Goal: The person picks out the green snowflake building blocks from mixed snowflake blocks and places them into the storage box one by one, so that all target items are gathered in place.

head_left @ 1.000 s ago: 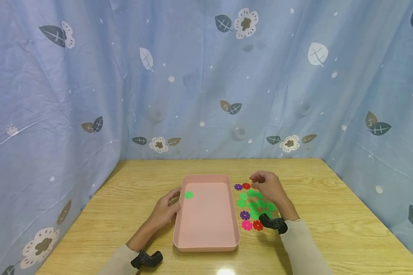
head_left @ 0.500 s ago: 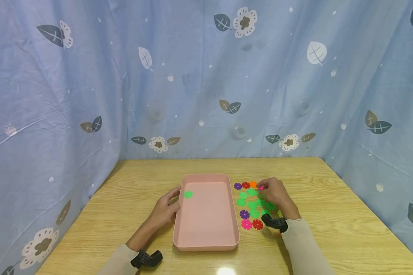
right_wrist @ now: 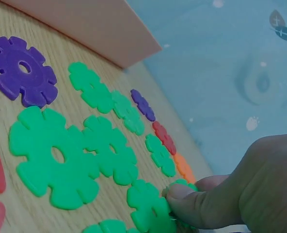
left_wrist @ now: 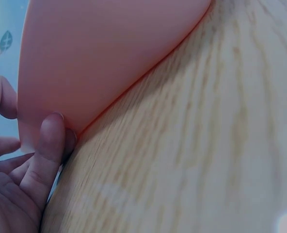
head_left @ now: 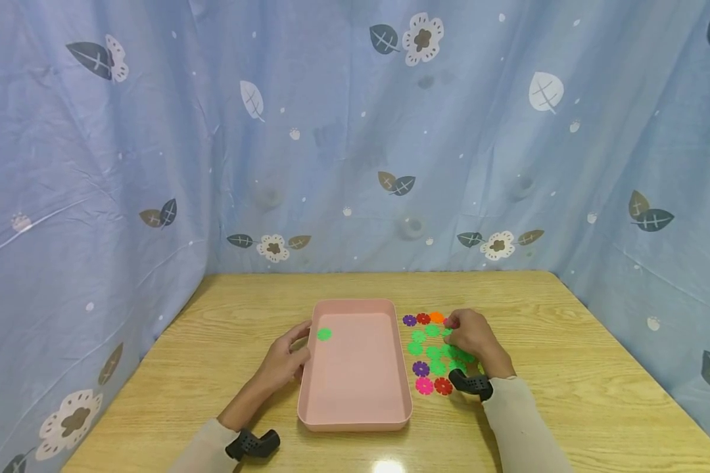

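A pink tray (head_left: 355,368) holds one green snowflake disc (head_left: 324,334) near its far left corner. At the tray's left side my left hand (head_left: 285,358) rests its relaxed fingers and thumb against the outer wall; the left wrist view shows the thumb (left_wrist: 51,133) low on that wall. Right of the tray my right hand (head_left: 472,334) is down over several flower-shaped plastic discs. In the right wrist view, its thumb and a finger pinch a green snowflake disc (right_wrist: 182,183), partly covered by the thumb. A pink disc (head_left: 448,322) shows beside the fingertips.
Several green discs (head_left: 434,353) lie flat on the wooden table (head_left: 242,309). Around them are purple (head_left: 421,369), red (head_left: 442,386), pink (head_left: 424,385) and orange discs (head_left: 436,317). A blue patterned curtain (head_left: 343,131) hangs behind the table.
My right hand has moved slightly right and down from the orange disc, uncovering it, and has settled among the green discs. My left hand and the tray stay put.
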The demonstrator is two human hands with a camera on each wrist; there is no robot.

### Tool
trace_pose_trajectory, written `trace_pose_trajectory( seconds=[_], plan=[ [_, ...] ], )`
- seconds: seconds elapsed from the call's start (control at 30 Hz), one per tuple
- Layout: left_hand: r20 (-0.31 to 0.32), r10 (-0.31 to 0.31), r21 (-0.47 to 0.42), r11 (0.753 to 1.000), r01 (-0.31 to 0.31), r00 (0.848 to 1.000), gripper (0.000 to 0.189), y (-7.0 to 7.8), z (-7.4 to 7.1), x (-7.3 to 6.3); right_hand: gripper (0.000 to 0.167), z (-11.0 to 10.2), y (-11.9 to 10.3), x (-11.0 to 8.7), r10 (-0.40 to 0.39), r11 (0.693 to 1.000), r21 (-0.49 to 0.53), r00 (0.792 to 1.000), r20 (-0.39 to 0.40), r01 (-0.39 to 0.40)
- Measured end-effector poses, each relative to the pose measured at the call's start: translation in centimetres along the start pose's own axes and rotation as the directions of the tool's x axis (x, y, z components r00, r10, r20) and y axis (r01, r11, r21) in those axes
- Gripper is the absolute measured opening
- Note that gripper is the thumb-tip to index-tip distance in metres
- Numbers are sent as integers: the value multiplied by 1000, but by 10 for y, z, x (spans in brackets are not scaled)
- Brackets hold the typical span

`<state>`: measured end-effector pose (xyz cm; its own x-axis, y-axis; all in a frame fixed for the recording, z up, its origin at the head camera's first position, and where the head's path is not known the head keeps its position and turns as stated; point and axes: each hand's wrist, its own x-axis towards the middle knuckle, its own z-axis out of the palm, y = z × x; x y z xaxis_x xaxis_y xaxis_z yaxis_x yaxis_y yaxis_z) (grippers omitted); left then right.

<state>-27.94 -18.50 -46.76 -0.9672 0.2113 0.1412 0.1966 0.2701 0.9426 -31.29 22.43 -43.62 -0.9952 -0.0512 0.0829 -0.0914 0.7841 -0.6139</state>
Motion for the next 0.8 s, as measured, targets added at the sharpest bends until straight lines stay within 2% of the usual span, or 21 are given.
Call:
trace_pose_trajectory(
  seconds=[0.13, 0.3, 0.6, 0.8],
  plan=[
    [14, 5, -1, 1000, -5, 1000, 66, 1, 1, 1, 14, -2, 0, -1, -6, 1000, 30, 1000, -14, 7],
    [23, -11, -12, 1000, 12, 1000, 67, 2, 0, 0, 8, -2, -4, 0, -87, 992, 94, 996, 0, 87],
    [36, -3, -21, 1000, 4, 999, 66, -1, 0, 1, 10, -5, -21, 0, -163, 984, 67, 985, -48, 166],
    [3, -11, 1, 1000, 11, 1000, 66, 2, 1, 0, 9, -4, -41, 8, -177, 966, 182, 982, -58, 185]
  ],
)
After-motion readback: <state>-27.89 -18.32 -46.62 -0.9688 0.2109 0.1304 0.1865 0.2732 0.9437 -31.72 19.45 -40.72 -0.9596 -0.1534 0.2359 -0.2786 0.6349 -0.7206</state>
